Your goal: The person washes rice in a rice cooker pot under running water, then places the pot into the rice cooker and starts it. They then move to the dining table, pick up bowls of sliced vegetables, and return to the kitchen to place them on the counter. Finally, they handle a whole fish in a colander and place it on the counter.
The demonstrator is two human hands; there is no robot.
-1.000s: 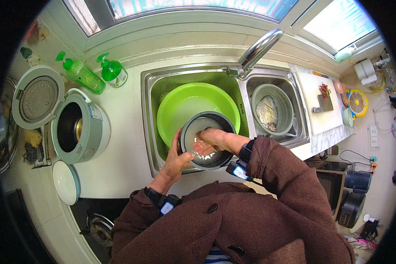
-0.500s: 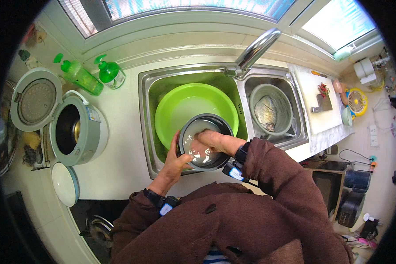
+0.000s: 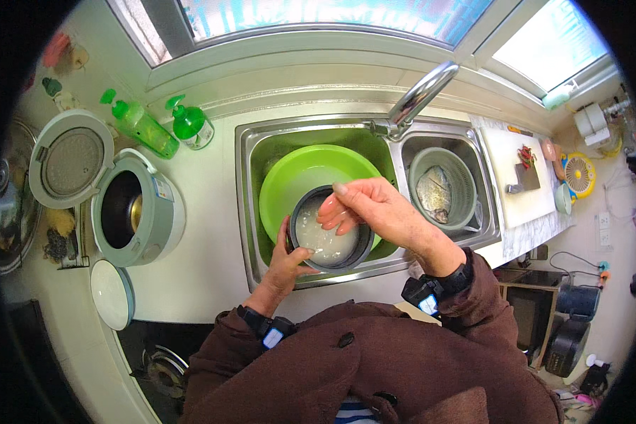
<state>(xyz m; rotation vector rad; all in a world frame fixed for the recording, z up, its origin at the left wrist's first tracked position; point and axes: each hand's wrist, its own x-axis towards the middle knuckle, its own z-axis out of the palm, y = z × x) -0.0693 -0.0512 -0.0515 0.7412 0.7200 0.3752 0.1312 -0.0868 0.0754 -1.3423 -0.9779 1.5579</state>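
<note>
Your left hand (image 3: 284, 268) is clamped on the near left side of a dark grey round cooking pot (image 3: 364, 247), thumb over the rim and fingers around the outside wall. You have the pot above the near part of a lime-green plastic basin (image 3: 283, 177), which sits in the left bowl of the stainless-steel double sink (image 3: 244, 205). Cloudy, whitish liquid (image 3: 325, 244) lies in the pot, with bright glints on its surface.

Your right hand (image 3: 381, 212) hangs over the pot's far right side, clear of the liquid, its fingers loosely bent and apart from the thumb (they look wet). A dark band with a small device (image 3: 427, 297) circles your right wrist.

In the sink's right bowl, a grey-green colander (image 3: 466, 187) holds a whole fish (image 3: 434, 194). The chrome faucet (image 3: 420, 92) rises behind the sink. Farther right, your white cutting board (image 3: 505, 155) bears red chilies (image 3: 526, 157) beside a broad knife blade (image 3: 524, 177).

On the counter to your left stands a pale green rice cooker (image 3: 166, 212), its lid (image 3: 71, 159) swung open, with two green pump bottles (image 3: 145, 131) behind it.
</note>
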